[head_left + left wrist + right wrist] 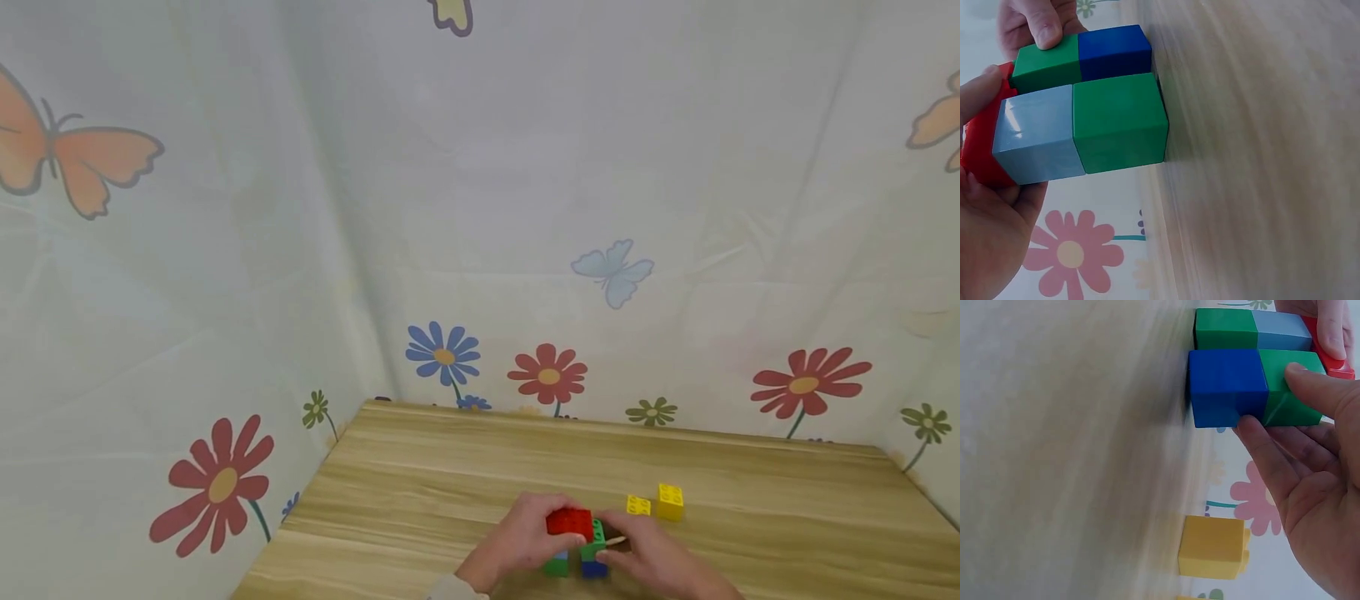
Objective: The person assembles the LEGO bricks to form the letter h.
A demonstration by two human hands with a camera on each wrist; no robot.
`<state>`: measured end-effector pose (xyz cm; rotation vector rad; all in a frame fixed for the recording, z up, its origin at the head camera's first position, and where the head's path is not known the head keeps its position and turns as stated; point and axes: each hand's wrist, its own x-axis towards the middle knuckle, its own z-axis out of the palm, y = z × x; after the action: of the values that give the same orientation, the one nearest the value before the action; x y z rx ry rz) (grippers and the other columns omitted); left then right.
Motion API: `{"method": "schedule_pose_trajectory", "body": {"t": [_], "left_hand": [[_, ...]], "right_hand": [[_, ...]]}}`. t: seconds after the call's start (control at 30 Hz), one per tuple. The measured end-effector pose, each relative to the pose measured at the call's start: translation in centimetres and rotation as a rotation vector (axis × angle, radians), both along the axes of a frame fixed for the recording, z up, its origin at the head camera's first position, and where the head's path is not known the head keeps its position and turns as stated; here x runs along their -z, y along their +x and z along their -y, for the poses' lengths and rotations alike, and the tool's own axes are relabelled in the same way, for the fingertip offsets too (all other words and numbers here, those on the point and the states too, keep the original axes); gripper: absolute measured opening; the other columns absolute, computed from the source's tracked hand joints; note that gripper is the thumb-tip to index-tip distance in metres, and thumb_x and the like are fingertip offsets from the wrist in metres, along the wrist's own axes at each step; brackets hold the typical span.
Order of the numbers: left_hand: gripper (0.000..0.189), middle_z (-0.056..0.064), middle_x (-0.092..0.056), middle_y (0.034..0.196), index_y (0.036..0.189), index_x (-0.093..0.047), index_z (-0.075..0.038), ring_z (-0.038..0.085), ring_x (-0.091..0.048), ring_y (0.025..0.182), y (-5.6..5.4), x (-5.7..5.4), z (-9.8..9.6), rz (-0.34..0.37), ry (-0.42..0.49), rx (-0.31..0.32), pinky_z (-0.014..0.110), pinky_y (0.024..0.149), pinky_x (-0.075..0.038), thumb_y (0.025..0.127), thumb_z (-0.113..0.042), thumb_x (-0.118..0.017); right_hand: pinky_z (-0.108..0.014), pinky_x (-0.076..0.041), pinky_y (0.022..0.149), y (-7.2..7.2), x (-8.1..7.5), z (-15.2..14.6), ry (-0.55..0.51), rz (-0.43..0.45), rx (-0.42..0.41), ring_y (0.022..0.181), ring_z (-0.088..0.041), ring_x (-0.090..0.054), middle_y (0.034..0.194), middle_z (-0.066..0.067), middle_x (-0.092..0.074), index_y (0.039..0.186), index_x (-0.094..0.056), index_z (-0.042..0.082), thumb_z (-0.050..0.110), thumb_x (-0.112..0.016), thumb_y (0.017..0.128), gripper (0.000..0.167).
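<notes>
Left hand (528, 535) gripped a red rectangular plastic brick (570, 523) atop a light-blue plastic block (1038, 137). Right hand (647, 550) pinched a green plastic block (1286, 405) stacked on a dark-blue plastic block (1229, 387).

I see the right hand (1322, 506) grip a green block (1275, 397) atop a blue block (1229, 387); a yellow block (1211, 547) stands on the desk (1066, 456) nearby.

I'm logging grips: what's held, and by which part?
Left hand: red block, by near and far sides. Right hand: upper green block, thumb on near face.
</notes>
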<state>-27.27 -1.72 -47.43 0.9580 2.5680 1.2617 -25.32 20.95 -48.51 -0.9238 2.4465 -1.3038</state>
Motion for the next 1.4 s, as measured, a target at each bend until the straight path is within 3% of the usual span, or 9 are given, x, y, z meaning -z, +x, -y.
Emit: {"method": "schedule_pose_trajectory", "body": {"t": [0.17,0.43,0.73,1.1,1.4], "left_hand": [[0.027,-0.017,-0.061,0.09,0.109,-0.067,-0.02,0.001,-0.054,0.074,0.0,-0.1,-0.2,0.004,0.001,-0.01,0.019,0.064,-0.047,0.086,-0.035,-0.07],[0.027,-0.017,-0.061,0.089,0.108,-0.068,-0.018,0.0,-0.052,0.072,0.0,-0.7,-0.6,-0.068,-0.063,0.007,0.017,0.062,-0.046,0.086,-0.033,-0.07],[0.026,-0.017,-0.061,0.087,0.108,-0.069,-0.019,0.0,-0.053,0.071,-0.1,-0.9,-0.6,0.001,-0.067,-0.003,0.018,0.061,-0.046,0.085,-0.032,-0.072],[0.029,-0.019,-0.06,0.086,0.111,-0.068,-0.021,-0.002,-0.051,0.068,-0.3,-1.1,-0.8,-0.107,-0.167,0.033,0.015,0.059,-0.044,0.085,-0.034,-0.07],[0.03,-0.018,-0.063,0.091,0.111,-0.069,-0.019,-0.003,-0.052,0.07,-0.4,-0.5,-0.7,-0.143,-0.129,0.04,0.015,0.06,-0.044,0.085,-0.035,-0.07]], "right_hand": [[-0.026,-0.052,0.079,-0.1,0.4,-0.2,-0.037,0.014,0.004,0.1,-0.013,-0.061,0.116,0.003,-0.062,0.125,-0.056,0.012,0.029,-0.064,0.091,0.039],[-0.028,-0.052,0.08,-0.2,0.5,-0.4,-0.025,0.011,-0.003,0.101,-0.012,-0.061,0.118,0.003,-0.061,0.127,-0.054,0.011,0.03,-0.063,0.091,0.041],[-0.026,-0.051,0.08,-0.3,0.6,-0.3,-0.012,-0.044,0.008,0.1,-0.011,-0.061,0.114,0.002,-0.063,0.12,-0.057,0.01,0.029,-0.063,0.091,0.035],[-0.029,-0.053,0.076,0.1,-0.1,-0.1,-0.036,0.03,0.051,0.095,-0.014,-0.064,0.11,-0.005,-0.064,0.117,-0.059,0.004,0.022,-0.068,0.088,0.036],[-0.03,-0.053,0.075,0.1,0.0,0.0,-0.03,0.045,0.068,0.093,-0.015,-0.064,0.11,-0.006,-0.064,0.119,-0.059,0.003,0.024,-0.07,0.087,0.04]]}}
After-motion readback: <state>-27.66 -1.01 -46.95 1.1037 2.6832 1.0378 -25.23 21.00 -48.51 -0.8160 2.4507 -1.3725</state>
